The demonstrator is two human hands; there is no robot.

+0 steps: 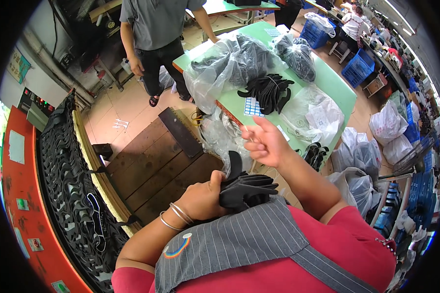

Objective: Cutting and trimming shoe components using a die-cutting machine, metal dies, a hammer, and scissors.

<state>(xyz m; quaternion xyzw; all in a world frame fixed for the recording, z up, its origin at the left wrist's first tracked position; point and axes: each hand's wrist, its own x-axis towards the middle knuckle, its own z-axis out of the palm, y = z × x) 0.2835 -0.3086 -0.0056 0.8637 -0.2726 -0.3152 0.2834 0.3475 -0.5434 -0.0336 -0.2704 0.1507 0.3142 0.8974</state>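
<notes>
label sheet (pixel 253 107): blue-and-white, print unreadable, on table (pixel 335 90) | black pieces (pixel 247 190): curved, stacked, by apron (pixel 230 239) | left hand (pixel 204 198): clasping stack | right hand (pixel 266 145): half-curled, cannot tell if holding anything

The green table (pixel 333 84) has a big bag (pixel 239 56) of dark stuff at its left corner and a smaller bag (pixel 299 58) by the far edge. Black pieces (pixel 269 92) lie mid-table, beside a blue-and-white sheet (pixel 253 107).
</notes>
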